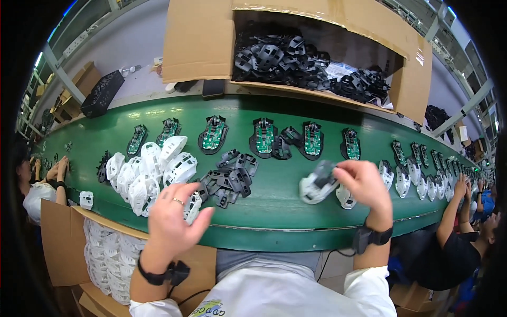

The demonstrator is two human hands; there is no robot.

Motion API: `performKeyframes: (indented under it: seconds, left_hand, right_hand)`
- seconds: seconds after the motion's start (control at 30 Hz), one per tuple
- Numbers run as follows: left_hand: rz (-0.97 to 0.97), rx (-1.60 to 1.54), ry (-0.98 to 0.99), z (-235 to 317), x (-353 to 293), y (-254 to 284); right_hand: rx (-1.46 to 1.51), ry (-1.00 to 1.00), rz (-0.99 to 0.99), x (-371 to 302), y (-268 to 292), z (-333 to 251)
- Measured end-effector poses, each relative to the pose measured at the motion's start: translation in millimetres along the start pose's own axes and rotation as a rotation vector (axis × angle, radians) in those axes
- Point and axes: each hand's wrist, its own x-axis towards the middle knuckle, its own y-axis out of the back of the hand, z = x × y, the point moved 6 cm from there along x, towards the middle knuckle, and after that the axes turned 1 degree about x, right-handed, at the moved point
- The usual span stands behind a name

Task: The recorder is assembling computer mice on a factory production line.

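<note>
My right hand pinches the dark end of a white mouse shell with a grey-black piece on it, held over the green belt. Just beside it, another white shell lies partly behind my fingers. My left hand has its thumb and fingers apart at the near edge of a heap of white mouse shells. One white shell shows between thumb and fingers; whether they touch it I cannot tell. Right of the heap is a pile of dark grey plastic parts.
Mouse bases with green circuit boards stand in a row along the belt. Behind them is a cardboard box of dark parts. A carton of white shells sits at lower left. Other people work at both sides.
</note>
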Motion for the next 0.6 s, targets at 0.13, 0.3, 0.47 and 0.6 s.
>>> performKeyframes:
  seconds: [0.13, 0.3, 0.47, 0.6]
  left_hand:
    - [-0.23, 0.286, 0.018, -11.2, -12.1, -9.7]
    - [-0.24, 0.387, 0.037, -40.5, -24.4, -26.9]
    - [-0.103, 0.351, 0.09, -59.5, -58.6, -5.8]
    - [0.028, 0.189, 0.069, -54.6, -60.1, 5.9]
  right_hand:
    - [-0.486, 0.327, 0.247, 23.7, 7.3, -26.3]
    - [-0.585, 0.396, -0.159, 73.3, -103.6, -54.2]
    - [-0.551, 0.426, -0.122, -2.9, -154.1, -69.9]
    - [-0.432, 0.484, -0.119, -19.1, -173.5, -107.2]
